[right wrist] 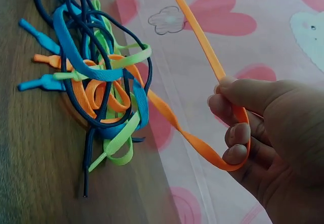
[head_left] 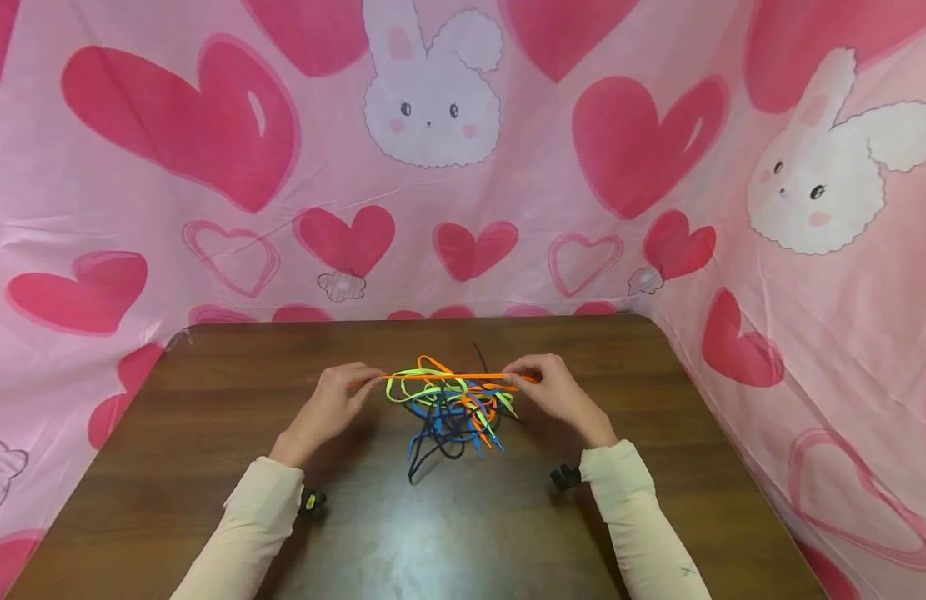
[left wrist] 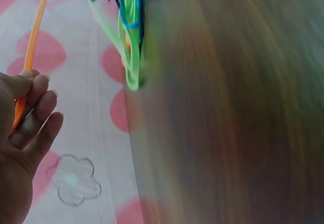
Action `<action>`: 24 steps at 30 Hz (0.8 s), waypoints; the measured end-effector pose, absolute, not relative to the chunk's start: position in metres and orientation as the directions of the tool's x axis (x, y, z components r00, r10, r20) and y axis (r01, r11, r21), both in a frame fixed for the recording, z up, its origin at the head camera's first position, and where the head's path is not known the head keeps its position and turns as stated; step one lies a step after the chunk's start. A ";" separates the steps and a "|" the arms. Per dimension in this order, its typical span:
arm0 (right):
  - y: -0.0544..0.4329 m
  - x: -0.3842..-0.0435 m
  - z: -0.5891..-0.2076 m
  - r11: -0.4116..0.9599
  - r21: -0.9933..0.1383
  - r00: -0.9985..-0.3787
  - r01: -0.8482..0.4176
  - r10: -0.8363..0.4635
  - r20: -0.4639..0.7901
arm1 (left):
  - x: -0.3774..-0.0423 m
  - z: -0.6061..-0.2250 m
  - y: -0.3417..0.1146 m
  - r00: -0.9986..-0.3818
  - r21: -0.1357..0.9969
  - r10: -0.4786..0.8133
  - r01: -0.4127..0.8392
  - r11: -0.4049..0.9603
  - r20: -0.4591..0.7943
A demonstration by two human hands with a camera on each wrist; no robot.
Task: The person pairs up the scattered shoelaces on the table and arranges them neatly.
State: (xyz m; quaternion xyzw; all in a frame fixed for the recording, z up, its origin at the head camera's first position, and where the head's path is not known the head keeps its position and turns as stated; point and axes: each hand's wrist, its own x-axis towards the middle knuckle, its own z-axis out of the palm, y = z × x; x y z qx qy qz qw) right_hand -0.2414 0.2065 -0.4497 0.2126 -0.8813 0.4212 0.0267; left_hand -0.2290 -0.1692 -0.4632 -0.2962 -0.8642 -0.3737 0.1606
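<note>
An orange shoelace [head_left: 447,377] runs straight between both hands, above a tangled pile of shoelaces. My left hand [head_left: 342,396] pinches it between thumb and index finger, the other fingers loosely bent. On the other side my right hand [head_left: 550,387] pinches the same lace; in the right wrist view the lace [right wrist: 202,42] passes under the thumb, loops round the fingers and twists back into the pile. Blue, lime green, orange and dark navy laces make up the pile [right wrist: 96,77], with several tipped ends sticking out. Its inner crossings are hidden.
The pile lies on a brown wooden table [head_left: 432,542], toward its far side. A pink cloth [head_left: 523,192] with hearts and rabbits hangs behind and along the sides. A dark wrist device [head_left: 565,477] sits under the right wrist, another [head_left: 311,500] under the left.
</note>
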 end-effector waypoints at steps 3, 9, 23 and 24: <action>0.209 -0.241 -0.451 0.565 -0.730 -0.912 -0.384 -0.357 0.203 | -0.228 -0.465 -0.180 -0.784 0.542 0.370 0.615 0.572 0.498; 0.215 -0.239 -0.452 0.567 -0.725 -0.906 -0.392 -0.372 0.200 | -0.225 -0.467 -0.200 -0.790 0.529 0.318 0.595 0.605 0.524; 0.220 -0.236 -0.449 0.549 -0.732 -0.905 -0.403 -0.357 0.230 | -0.223 -0.467 -0.238 -0.763 0.492 0.224 0.581 0.648 0.607; 0.221 -0.236 -0.449 0.550 -0.729 -0.904 -0.407 -0.358 0.235 | -0.223 -0.466 -0.240 -0.761 0.491 0.216 0.580 0.650 0.612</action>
